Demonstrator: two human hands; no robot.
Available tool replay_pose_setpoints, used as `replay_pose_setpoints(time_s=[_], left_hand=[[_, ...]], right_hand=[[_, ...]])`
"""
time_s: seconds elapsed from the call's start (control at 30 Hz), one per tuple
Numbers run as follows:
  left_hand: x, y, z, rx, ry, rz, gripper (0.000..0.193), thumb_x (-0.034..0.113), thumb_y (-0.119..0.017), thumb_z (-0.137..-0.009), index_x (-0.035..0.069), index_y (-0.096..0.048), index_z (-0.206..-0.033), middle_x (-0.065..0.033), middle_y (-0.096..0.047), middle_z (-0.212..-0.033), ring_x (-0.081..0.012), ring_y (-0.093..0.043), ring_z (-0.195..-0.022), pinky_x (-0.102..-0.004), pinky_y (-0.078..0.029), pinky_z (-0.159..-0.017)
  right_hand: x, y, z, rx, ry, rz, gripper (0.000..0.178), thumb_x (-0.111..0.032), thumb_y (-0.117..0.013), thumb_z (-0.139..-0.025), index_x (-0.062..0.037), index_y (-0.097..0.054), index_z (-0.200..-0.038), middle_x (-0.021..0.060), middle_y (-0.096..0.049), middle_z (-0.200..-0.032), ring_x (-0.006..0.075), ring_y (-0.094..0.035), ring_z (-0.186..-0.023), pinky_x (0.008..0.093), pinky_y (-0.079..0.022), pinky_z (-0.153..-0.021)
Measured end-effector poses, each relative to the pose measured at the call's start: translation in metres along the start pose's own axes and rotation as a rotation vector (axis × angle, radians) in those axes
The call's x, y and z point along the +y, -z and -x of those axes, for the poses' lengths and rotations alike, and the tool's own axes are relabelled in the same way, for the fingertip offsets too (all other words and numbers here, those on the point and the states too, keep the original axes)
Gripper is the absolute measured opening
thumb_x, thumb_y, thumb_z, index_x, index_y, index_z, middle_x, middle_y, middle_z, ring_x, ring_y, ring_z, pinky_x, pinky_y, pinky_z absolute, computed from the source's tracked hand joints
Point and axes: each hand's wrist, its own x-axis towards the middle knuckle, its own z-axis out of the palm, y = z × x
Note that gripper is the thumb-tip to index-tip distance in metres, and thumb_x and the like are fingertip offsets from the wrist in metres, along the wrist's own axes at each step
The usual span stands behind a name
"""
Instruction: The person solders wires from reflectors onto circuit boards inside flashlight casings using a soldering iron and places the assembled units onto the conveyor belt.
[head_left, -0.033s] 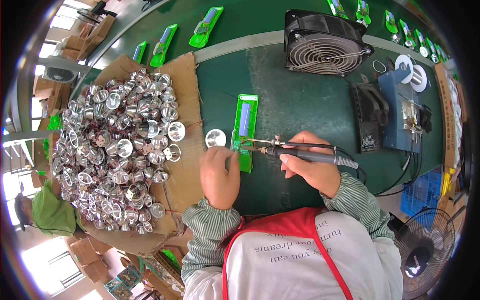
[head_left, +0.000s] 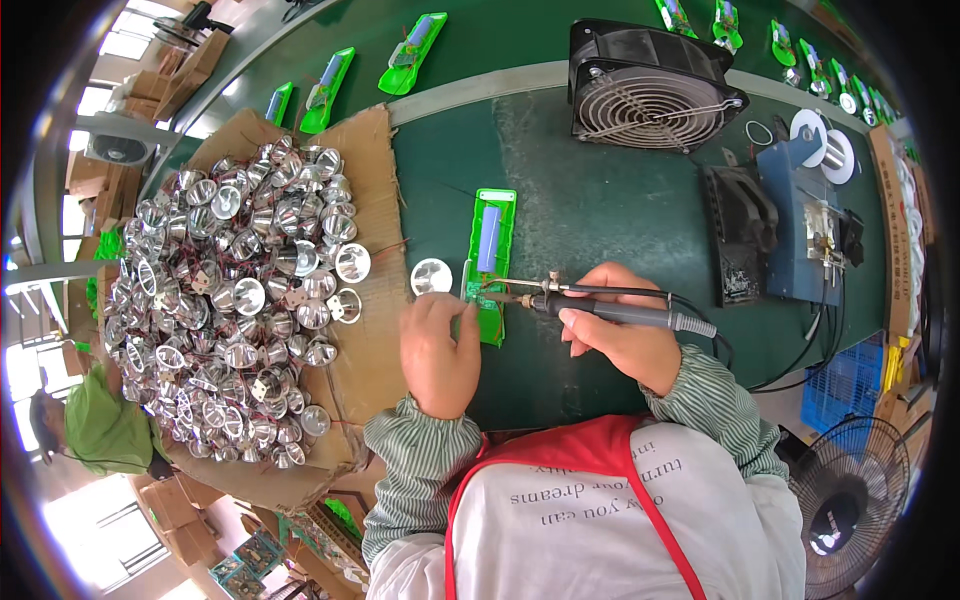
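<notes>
My right hand is wrapped round a soldering iron with a thin metal feed tube fixed along it. Its tip points left and meets the small green circuit board in a bright green plastic housing. A blue-violet cylindrical battery cell lies in the housing's upper part. My left hand is at the board's left edge, thumb and fingers drawn together; what they pinch is too small to make out. Just beyond those fingers rests a silver reflector cup on the green tabletop.
Left, a cardboard box carries a heap of reflector cups with wires. A square black fan stands at the back. At right are a black holder and a blue solder-feed unit. More green housings line the far strip.
</notes>
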Motion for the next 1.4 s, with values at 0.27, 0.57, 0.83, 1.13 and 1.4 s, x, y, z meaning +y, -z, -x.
replay_pose_setpoints(time_s=[0.27, 0.57, 0.83, 1.13, 1.4], left_hand=[[0.002, 0.001, -0.003, -0.014, -0.007, -0.047, 0.008, 0.002, -0.059, -0.071, 0.003, -0.051, -0.072, -0.0097, -0.052, -0.073, -0.0298, -0.047, -0.068, -0.0395, -0.037, -0.061], [0.002, 0.000, -0.003, -0.004, -0.027, -0.063, 0.009, 0.002, -0.059, -0.070, 0.003, -0.051, -0.071, -0.0096, -0.051, -0.072, -0.0295, -0.046, -0.068, -0.0394, -0.037, -0.060], [0.004, 0.000, -0.002, -0.006, -0.028, -0.081, 0.009, 0.003, -0.060, -0.070, 0.003, -0.051, -0.071, -0.0097, -0.051, -0.072, -0.0296, -0.046, -0.068, -0.0396, -0.037, -0.060], [0.007, 0.004, 0.005, -0.027, -0.030, -0.125, 0.011, 0.008, -0.061, -0.071, 0.004, -0.054, -0.077, -0.0101, -0.054, -0.075, -0.0299, -0.049, -0.071, -0.0395, -0.038, -0.062], [0.027, 0.011, 0.020, -0.111, -0.048, -0.374, 0.040, 0.022, -0.069, -0.066, 0.006, -0.055, -0.100, -0.0091, -0.057, -0.095, -0.0278, -0.053, -0.087, -0.0403, -0.041, -0.074]], right_hand=[[0.003, 0.000, -0.004, -0.017, -0.004, 0.052, 0.014, -0.006, -0.060, -0.078, 0.0023, -0.052, -0.086, 0.0071, -0.058, -0.072, 0.0104, -0.058, -0.062, 0.0237, -0.049, -0.052], [0.003, 0.001, -0.005, -0.016, -0.024, 0.075, 0.014, -0.006, -0.060, -0.078, 0.0024, -0.051, -0.085, 0.0078, -0.058, -0.072, 0.0108, -0.058, -0.062, 0.0238, -0.049, -0.053], [-0.010, 0.009, 0.007, 0.031, 0.008, -0.019, 0.015, -0.003, -0.060, -0.077, 0.0026, -0.050, -0.086, 0.0094, -0.059, -0.076, 0.0114, -0.058, -0.063, 0.0238, -0.050, -0.053], [-0.013, 0.030, 0.021, 0.115, 0.095, 0.016, 0.017, -0.002, -0.059, -0.078, 0.0029, -0.048, -0.090, 0.0122, -0.060, -0.074, 0.0127, -0.059, -0.059, 0.0233, -0.048, -0.052], [-0.010, 0.043, 0.027, 0.158, 0.160, 0.027, 0.016, -0.002, -0.059, -0.078, 0.0020, -0.049, -0.089, 0.0120, -0.060, -0.072, 0.0128, -0.059, -0.057, 0.0230, -0.048, -0.051]])
